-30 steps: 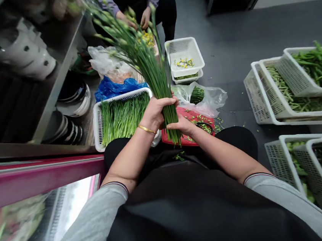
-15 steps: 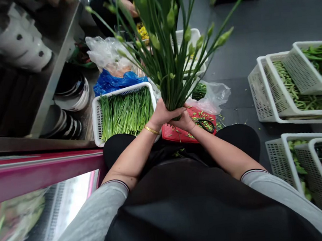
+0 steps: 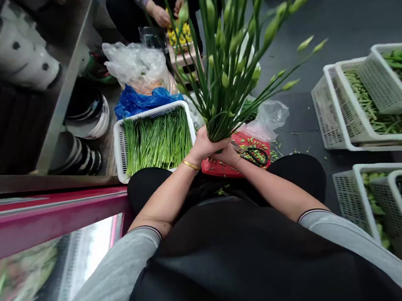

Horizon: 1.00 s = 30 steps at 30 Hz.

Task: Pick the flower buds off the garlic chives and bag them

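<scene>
- Head view: the fingers of the left hand point(image 3: 204, 144) are wrapped around the lower part of a bunch of long green budded stems point(image 3: 218, 96), which fans upward and outward.
- The right hand point(image 3: 226, 154) is at the foot of the bunch, against the left hand; its fingers are largely hidden, so whether they grip cannot be told.
- Below the hands and to their right lies a red tray point(image 3: 220, 168) with small green pieces point(image 3: 247, 141) scattered in it; black-handled scissors point(image 3: 255, 156) lie on it, near the right wrist.
- To the left of the hands, a white basket point(image 3: 153, 111) holds green stems point(image 3: 157, 143) laid side by side, with a blue bag point(image 3: 143, 100) and a crumpled clear bag point(image 3: 136, 64) behind it.
- Beyond the red tray, another clear bag point(image 3: 269, 117) rests on the dark floor point(image 3: 316, 18).
- Farther off, a co-worker's hands point(image 3: 161, 16) are at yellow flowers point(image 3: 181, 33) on a pale stool point(image 3: 185, 63).
- At the far right stand white perforated baskets point(image 3: 386, 138) of green vegetables.
</scene>
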### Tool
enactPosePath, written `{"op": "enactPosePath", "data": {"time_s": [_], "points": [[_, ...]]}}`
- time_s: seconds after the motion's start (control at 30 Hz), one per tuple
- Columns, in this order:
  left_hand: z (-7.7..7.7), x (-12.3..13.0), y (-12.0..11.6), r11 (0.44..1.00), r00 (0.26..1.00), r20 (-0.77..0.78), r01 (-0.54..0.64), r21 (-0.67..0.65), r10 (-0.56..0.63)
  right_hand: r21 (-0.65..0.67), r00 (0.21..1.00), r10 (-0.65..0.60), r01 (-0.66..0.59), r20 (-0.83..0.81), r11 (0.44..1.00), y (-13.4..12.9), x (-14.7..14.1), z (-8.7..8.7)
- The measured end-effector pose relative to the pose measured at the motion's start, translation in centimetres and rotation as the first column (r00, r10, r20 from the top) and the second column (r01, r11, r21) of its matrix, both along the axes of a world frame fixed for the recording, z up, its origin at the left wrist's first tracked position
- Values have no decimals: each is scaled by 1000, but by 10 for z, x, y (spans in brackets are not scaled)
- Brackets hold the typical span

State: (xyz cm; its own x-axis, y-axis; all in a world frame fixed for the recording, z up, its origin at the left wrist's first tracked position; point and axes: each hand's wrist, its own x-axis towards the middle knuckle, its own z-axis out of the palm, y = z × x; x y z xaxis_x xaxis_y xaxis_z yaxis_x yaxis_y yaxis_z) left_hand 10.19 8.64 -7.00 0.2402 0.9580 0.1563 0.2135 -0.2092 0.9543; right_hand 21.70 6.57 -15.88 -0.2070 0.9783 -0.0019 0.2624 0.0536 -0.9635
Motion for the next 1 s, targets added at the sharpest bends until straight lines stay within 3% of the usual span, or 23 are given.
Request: {"op": "enactPosePath", "data": {"time_s": [0.13,0.23,0.33,0.43,0.53,0.6,0.67,0.8,0.9,1.0], "points": [[-37,-3,-8,999,998,-54,-18,-40,16,-31,999,25,-23,41,999,-3,0,-20],[-50,-2,-11,994,997,-67,-31,-102,25,-42,996,43,-40,75,998,-4,-3,-26],[-43,-2,-9,986,998,-31,-56,-158,51,-41,992,65,-60,110,997,-7,-9,-19],[-26,-10,-5,959,987,159,45,-279,0,-52,981,123,-117,151,992,-10,-16,-2],[-10,-26,-3,879,932,363,174,-443,-1,-102,939,270,-253,215,962,-13,-13,20],[-7,-35,-4,804,897,438,217,-553,59,-147,887,321,-287,333,946,-17,2,33],[-12,-40,-4,726,892,424,189,-661,153,-183,814,260,-192,518,964,-25,28,41],[-34,-30,-4,603,954,177,-5,-798,242,-212,578,121,91,807,973,-52,78,39],[-46,-15,-7,607,978,65,-69,-792,196,-233,480,136,150,867,961,-65,89,31],[-44,-9,-13,657,990,-52,-128,-743,135,-260,480,148,176,865,949,-60,90,33]]}}
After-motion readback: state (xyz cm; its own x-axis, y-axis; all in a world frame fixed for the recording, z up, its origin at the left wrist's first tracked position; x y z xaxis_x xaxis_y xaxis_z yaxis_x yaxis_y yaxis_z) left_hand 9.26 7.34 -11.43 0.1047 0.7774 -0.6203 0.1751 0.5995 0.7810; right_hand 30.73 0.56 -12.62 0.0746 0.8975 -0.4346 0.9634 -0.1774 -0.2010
